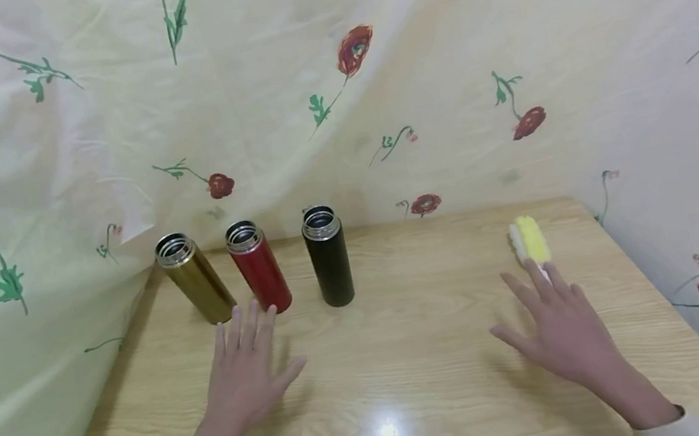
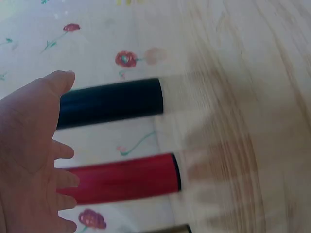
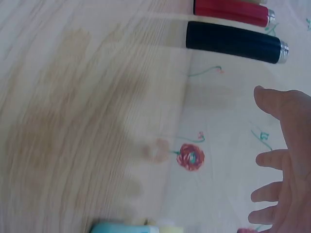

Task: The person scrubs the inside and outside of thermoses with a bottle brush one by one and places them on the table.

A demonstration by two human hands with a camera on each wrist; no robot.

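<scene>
Three lidless thermos bottles stand upright in a row toward the back of the table: a gold one (image 1: 202, 287), a red one (image 1: 263, 276) and a black one (image 1: 332, 268). Each has a silver threaded neck. My left hand (image 1: 241, 381) is spread with straight fingers just in front of the gold and red bottles, holding nothing. At the right, my right hand (image 1: 570, 339) is also spread and holds nothing. Its fingertips overlap the near end of a brush-like thing with a fluffy yellow and white head (image 1: 531, 239); I cannot tell whether they touch.
The wooden table (image 1: 414, 347) carries these things. A floral cloth (image 1: 434, 63) hangs behind it and along both sides. In the right wrist view, a teal piece (image 3: 119, 228) beside something pale yellow shows at the bottom edge, mostly cut off.
</scene>
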